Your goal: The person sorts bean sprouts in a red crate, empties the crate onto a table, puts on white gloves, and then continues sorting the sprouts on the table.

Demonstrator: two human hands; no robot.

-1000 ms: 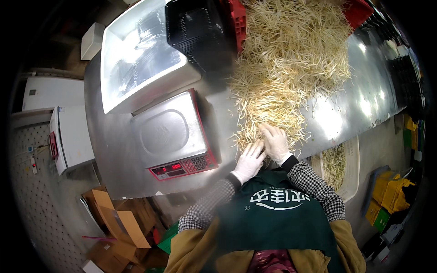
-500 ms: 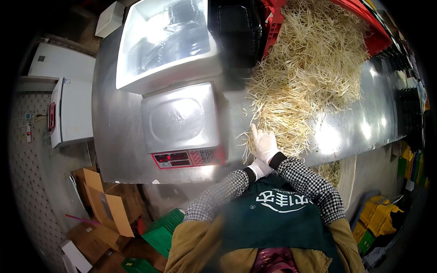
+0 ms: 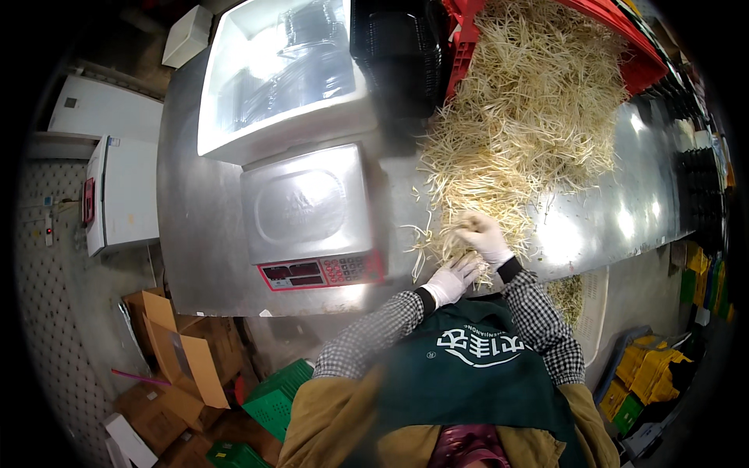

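A big heap of pale bean sprouts [image 3: 523, 117] spills from a tipped red crate [image 3: 624, 39] onto the steel table [image 3: 195, 234]. Both hands wear white gloves and work at the heap's near edge. My left hand [image 3: 452, 278] lies close to the table's front edge with its fingers curled around a small bunch of sprouts. My right hand [image 3: 484, 235] sits just above it, fingers closed on the same loose clump. A steel weighing scale [image 3: 308, 207] with a red keypad front stands to the left of the hands, its pan bare.
Behind the scale a white tub [image 3: 281, 70] holds clear plastic trays, and a stack of black trays [image 3: 398, 54] stands beside it. Cardboard boxes [image 3: 175, 359] and green crates [image 3: 273, 398] lie on the floor at left. Yellow crates [image 3: 651, 374] sit at lower right.
The view has swung so the table and scale sit further right and nearer. Both hands have drawn together on the sprouts at the heap's near edge.
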